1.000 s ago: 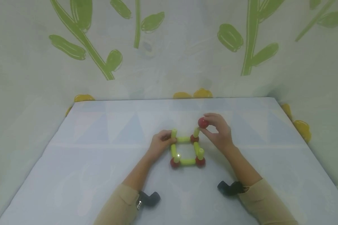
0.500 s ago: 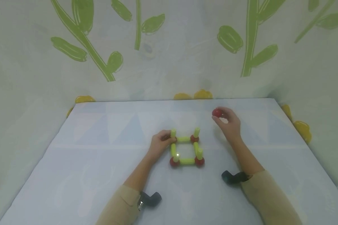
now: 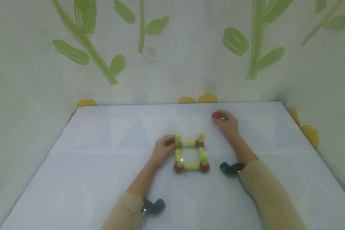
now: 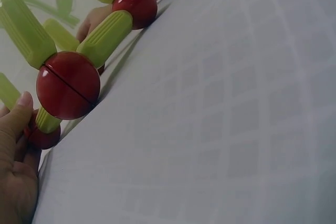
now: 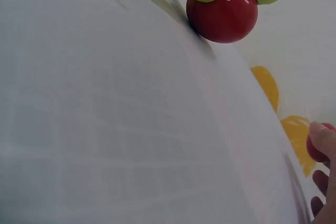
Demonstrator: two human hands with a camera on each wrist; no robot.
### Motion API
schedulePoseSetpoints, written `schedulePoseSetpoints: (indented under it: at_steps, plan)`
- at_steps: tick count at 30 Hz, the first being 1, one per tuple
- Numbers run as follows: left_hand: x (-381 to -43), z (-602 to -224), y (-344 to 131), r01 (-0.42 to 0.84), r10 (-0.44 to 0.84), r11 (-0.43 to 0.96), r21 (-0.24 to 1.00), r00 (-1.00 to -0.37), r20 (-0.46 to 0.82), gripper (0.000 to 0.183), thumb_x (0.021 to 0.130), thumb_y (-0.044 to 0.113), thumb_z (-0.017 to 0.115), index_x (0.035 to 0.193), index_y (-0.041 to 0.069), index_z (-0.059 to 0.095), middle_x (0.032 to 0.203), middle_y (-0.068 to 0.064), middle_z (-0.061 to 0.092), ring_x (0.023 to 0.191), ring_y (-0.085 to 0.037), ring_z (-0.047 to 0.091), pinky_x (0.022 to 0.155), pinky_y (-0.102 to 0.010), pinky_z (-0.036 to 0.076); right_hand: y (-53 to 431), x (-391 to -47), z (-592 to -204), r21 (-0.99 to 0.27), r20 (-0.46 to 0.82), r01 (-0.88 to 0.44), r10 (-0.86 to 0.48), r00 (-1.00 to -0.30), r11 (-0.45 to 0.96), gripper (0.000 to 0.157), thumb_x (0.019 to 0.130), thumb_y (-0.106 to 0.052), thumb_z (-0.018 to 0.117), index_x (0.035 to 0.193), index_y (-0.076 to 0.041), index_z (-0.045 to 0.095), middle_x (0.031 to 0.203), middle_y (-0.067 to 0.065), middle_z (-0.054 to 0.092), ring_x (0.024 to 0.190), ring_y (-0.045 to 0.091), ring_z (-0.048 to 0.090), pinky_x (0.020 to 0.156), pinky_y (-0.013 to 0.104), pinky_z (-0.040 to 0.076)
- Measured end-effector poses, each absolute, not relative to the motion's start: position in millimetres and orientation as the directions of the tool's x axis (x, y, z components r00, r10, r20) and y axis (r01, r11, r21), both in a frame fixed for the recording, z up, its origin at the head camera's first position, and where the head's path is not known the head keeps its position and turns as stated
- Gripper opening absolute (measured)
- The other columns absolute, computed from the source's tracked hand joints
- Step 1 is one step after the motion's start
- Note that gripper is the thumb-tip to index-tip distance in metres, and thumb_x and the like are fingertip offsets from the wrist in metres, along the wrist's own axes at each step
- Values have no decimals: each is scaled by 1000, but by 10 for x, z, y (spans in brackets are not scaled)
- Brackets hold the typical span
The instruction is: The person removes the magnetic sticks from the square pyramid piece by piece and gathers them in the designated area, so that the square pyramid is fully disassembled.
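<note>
A square frame of lime-green rods (image 3: 192,166) joined by red balls lies on the table, with a short rod standing up at each corner. At its far left corner, my left hand (image 3: 163,149) grips the red corner ball (image 4: 45,138), which the fingers partly cover. Beyond the far right corner, my right hand (image 3: 229,125) pinches a loose red ball (image 3: 215,115) between thumb and fingers, apart from the frame. That same loose ball (image 5: 316,149) shows at the right edge of the right wrist view. The near left corner ball (image 4: 68,85) looms large in the left wrist view.
The pale patterned table (image 3: 103,179) extends around the frame on all sides. Behind it rises a light wall (image 3: 184,64) painted with green leaves and yellow flowers. A dark camera mount (image 3: 154,206) sits on the left wrist and another camera mount (image 3: 231,168) on the right.
My right hand has carried the red ball away from the top of the far right rod, first backward and right, then slightly left. The left hand and frame have stayed in place.
</note>
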State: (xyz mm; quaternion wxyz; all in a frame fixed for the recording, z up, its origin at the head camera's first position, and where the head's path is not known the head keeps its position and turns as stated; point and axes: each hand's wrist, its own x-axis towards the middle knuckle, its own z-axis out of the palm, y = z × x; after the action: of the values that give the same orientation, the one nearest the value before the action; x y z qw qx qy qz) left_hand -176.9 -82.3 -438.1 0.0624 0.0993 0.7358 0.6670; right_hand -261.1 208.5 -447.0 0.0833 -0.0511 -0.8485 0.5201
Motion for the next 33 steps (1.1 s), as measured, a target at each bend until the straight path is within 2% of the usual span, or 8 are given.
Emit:
schedulePoseSetpoints:
  at_steps: [7,15,26,29,33]
  plan:
    - [-1747,-4389,-829,74,244,79,994,-968,53,32,84,8,70,114,0,63,106,-16,68,100,-15,62,92,-24,49,2077,-2797,-4515,-833,45,64,182,-982,549,55,84,-39,70,132,-17,53,134,8,54,124,27,48,102,45,42]
    - [-1740,-4388,-843,82,246,82,993,-968,59,32,84,6,69,114,-1,63,105,-16,68,99,-15,63,91,-24,49,2069,-2847,-4546,-793,9,94,165,-986,602,54,86,-32,69,134,-14,51,136,11,52,129,31,42,107,49,34]
    - [-1762,-4360,-843,97,251,79,992,-965,75,33,84,7,69,115,-2,62,106,-17,67,102,-17,62,93,-25,48,2060,-2764,-4502,-833,26,66,159,-987,550,68,84,-45,68,141,-18,43,142,9,46,134,29,39,106,48,36]
    - [-1776,-4359,-839,88,254,93,992,-965,61,32,85,7,69,115,-1,62,107,-17,67,103,-18,62,94,-26,48,2051,-2668,-4482,-852,37,54,164,-986,521,66,83,-48,67,139,-20,45,139,7,48,131,29,41,104,50,39]
    - [-1819,-4418,-834,84,252,115,990,-966,53,34,84,8,69,116,0,62,107,-16,67,105,-20,62,94,-26,48,2014,-2496,-4432,-869,69,17,153,-986,495,55,85,-46,67,132,-21,52,131,2,55,126,24,46,103,48,41]
